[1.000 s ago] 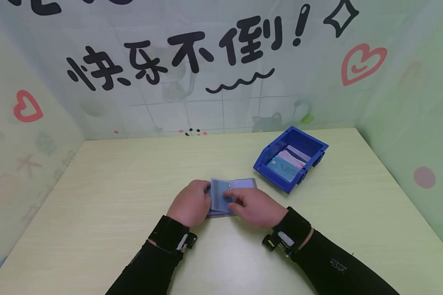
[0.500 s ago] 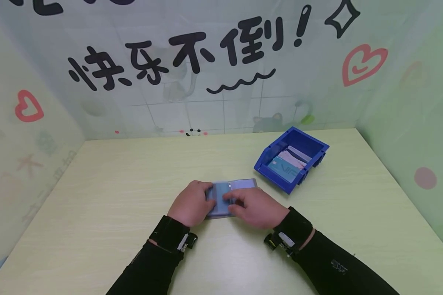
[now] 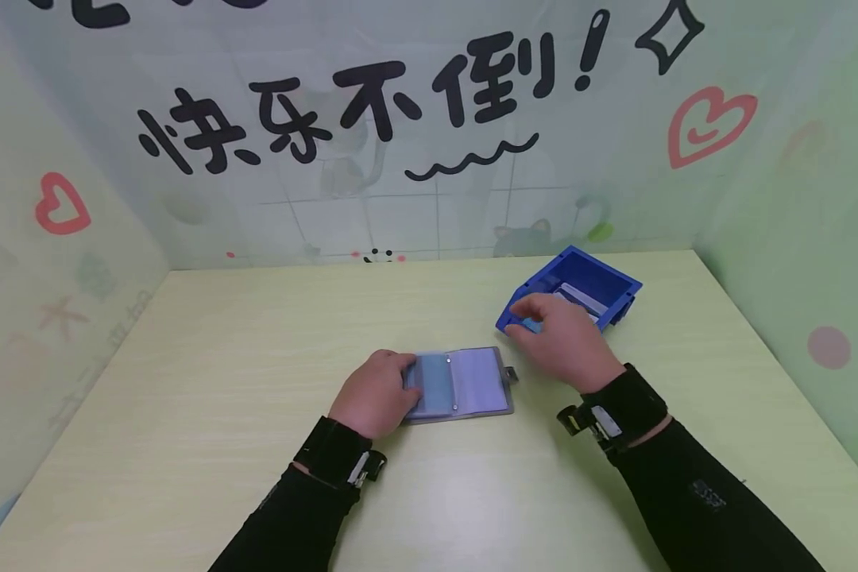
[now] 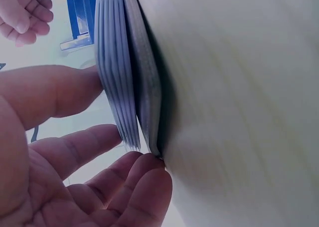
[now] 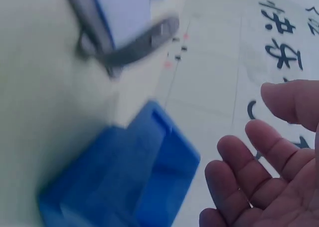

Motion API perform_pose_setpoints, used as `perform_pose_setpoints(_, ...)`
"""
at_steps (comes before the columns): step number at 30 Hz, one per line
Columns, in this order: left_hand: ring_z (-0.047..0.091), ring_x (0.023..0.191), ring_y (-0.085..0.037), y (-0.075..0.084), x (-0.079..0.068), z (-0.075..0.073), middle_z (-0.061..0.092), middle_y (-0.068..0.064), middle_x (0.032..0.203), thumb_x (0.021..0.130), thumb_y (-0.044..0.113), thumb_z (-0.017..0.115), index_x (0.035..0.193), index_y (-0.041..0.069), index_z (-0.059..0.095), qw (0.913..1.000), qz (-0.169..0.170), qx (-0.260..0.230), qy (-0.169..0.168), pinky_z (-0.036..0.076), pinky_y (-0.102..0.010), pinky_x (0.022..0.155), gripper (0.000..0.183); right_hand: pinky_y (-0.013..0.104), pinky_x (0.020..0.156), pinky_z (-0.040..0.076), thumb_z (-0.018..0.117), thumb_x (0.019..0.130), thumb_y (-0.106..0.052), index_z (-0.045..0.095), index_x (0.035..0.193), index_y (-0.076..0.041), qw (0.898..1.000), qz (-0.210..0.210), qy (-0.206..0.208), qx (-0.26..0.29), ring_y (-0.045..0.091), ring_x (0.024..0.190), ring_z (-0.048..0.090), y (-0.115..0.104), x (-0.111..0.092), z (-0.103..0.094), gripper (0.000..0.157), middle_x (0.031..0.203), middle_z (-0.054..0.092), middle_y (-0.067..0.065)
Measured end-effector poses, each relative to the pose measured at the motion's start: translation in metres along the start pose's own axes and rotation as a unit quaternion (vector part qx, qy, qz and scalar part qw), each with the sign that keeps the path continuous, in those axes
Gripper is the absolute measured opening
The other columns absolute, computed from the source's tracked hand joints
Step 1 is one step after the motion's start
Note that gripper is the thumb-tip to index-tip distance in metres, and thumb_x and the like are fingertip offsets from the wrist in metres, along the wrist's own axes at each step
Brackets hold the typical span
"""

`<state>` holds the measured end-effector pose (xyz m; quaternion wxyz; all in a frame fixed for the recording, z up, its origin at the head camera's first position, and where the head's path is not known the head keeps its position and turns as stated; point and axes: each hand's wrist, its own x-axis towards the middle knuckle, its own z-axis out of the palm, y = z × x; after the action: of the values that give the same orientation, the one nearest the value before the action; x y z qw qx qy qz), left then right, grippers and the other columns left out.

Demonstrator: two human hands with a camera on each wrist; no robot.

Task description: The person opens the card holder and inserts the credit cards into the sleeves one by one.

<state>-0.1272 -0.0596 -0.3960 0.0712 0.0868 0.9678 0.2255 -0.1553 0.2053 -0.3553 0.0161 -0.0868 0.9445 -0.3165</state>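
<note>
A small card holder point(image 3: 481, 383) lies spread open on the table, showing clear bluish sleeves and a strap with a snap at its right edge. My left hand point(image 3: 373, 394) holds its left side, the thumb point(image 4: 60, 95) on the sleeve stack and the other fingers along the edge. My right hand point(image 3: 566, 340) is over the front of a blue bin point(image 3: 600, 274), fingers loosely bent and holding nothing in the right wrist view. Cards point(image 3: 583, 299) lie in the bin, partly hidden by that hand.
The pale wooden table point(image 3: 257, 334) is enclosed by a printed back wall point(image 3: 372, 218) and side walls. The blue bin stands at the back right, beyond the card holder.
The raised clear sleeve has been laid flat to the left under my left thumb. My right hand has left the card holder and moved right and away to the bin.
</note>
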Motion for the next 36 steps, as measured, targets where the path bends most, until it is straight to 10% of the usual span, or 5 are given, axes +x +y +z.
perform_pose_setpoints(14, 0.067, 0.122, -0.032, 0.0, 0.0, 0.001, 0.063, -0.022, 0.142, 0.099, 0.021, 0.072, 0.141, 0.001, 0.065, 0.9999, 0.004, 0.008, 0.005, 0.057, -0.048, 0.105, 0.048, 0.061, 0.098, 0.056, 0.063, 0.101, -0.021, 0.063, 0.136, 0.006, 0.985, 0.044, -0.046, -0.161, 0.044, 0.116, 0.067, 0.03, 0.033, -0.038, 0.044, 0.133, 0.067, 0.028)
perform_pose_setpoints(23, 0.067, 0.122, -0.031, -0.001, 0.0, 0.001, 0.063, -0.021, 0.142, 0.099, 0.021, 0.072, 0.141, 0.001, 0.065, 0.9999, 0.005, 0.008, 0.006, 0.057, -0.047, 0.105, 0.048, 0.035, 0.06, 0.05, 0.063, 0.093, -0.018, 0.067, 0.082, -0.005, 0.96, 0.067, -0.113, -0.246, 0.025, 0.07, 0.06, 0.04, 0.054, -0.024, 0.017, 0.081, 0.064, 0.009)
perform_pose_setpoints(30, 0.067, 0.122, -0.031, -0.001, 0.0, 0.0, 0.064, -0.022, 0.142, 0.099, 0.02, 0.072, 0.141, 0.0, 0.065, 0.9999, 0.005, 0.01, 0.008, 0.057, -0.047, 0.105, 0.047, 0.054, 0.079, 0.063, 0.06, 0.098, -0.018, 0.071, 0.111, 0.007, 0.943, 0.066, -0.117, -0.303, 0.031, 0.085, 0.065, 0.037, 0.055, -0.016, 0.03, 0.104, 0.072, 0.022)
perform_pose_setpoints(36, 0.068, 0.121, -0.031, -0.001, 0.0, 0.0, 0.063, -0.022, 0.142, 0.099, 0.021, 0.072, 0.142, 0.001, 0.065, 0.9999, 0.001, 0.009, 0.005, 0.057, -0.047, 0.105, 0.048, 0.054, 0.078, 0.063, 0.055, 0.101, -0.016, 0.069, 0.108, 0.007, 0.946, 0.072, -0.127, -0.29, 0.029, 0.077, 0.064, 0.035, 0.053, -0.015, 0.027, 0.092, 0.071, 0.017)
